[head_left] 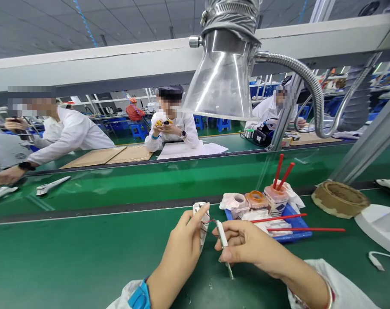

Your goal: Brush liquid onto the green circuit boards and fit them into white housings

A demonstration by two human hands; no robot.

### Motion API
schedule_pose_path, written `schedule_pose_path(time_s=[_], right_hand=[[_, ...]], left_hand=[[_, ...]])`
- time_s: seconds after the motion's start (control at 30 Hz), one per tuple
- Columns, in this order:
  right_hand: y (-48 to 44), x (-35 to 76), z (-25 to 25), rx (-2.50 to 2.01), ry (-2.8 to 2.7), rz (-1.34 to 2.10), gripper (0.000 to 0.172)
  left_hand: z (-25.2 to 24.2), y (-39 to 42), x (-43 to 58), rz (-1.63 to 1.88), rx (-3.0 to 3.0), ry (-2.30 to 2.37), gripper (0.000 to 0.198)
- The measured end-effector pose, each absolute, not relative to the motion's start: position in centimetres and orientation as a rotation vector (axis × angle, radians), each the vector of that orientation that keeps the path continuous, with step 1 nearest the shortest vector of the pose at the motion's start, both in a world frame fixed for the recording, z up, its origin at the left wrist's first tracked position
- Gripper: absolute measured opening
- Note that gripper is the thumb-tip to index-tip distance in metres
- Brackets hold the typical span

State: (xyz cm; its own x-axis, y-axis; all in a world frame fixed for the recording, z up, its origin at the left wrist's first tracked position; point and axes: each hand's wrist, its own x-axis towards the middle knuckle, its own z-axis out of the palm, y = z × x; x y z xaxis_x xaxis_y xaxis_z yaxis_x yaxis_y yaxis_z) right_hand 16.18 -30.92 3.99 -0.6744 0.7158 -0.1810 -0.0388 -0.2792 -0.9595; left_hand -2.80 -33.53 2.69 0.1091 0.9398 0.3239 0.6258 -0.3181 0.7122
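Observation:
My left hand [180, 246] grips a white plastic part [200, 221] upright between thumb and fingers. My right hand [243, 244] pinches a slim white stick-shaped component [223, 235] with a metal tip pointing down. A thin red wire [209, 222] runs between the two parts, just above the green workbench mat [85, 257]. The hands are close together but apart. Behind them lies a blue tray [300, 227] holding small containers and red-handled brushes [280, 171]. Part of the tray is hidden behind my right hand.
A tan tape roll [339, 199] lies to the right. Overhead hangs a clear fume hood [222, 81] on a metal hose. Beyond a green conveyor, co-workers sit at the opposite bench. One reaches across at left, with a hand [6, 175] near white parts [51, 185].

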Motion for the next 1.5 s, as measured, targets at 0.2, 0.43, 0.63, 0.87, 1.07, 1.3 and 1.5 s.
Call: schedule_pose_path(time_s=[0.2,0.43,0.63,0.87,1.07,1.3,1.5], right_hand=[[-31.7,14.0,3.9,-0.877,-1.701,1.655,0.013],[-31.5,13.3,4.1,-0.887,-1.603,1.660,0.017],[-30.7,13.6,4.7,-0.970,-1.296,1.892,0.036],[-30.7,13.5,4.2,-0.948,-1.278,1.906,0.043],[-30.7,13.6,4.2,-0.992,-1.350,1.758,0.063],[-30.1,14.6,4.9,-0.949,-1.348,1.884,0.064],[-30.5,14.4,4.7,-0.916,-1.403,1.886,0.061]], left_hand=[[2.3,-33.0,-2.8,0.891,2.042,1.736,0.046],[2.3,-32.8,-2.8,0.871,2.016,1.681,0.042],[2.3,-32.9,-3.0,0.897,2.075,1.599,0.044],[1.6,-32.4,-3.1,0.909,2.068,1.594,0.046],[1.5,-32.5,-2.9,0.913,2.036,1.564,0.043],[2.9,-32.7,-3.0,0.928,2.010,1.443,0.030],[3.1,-33.3,-2.6,0.927,1.980,1.432,0.034]])
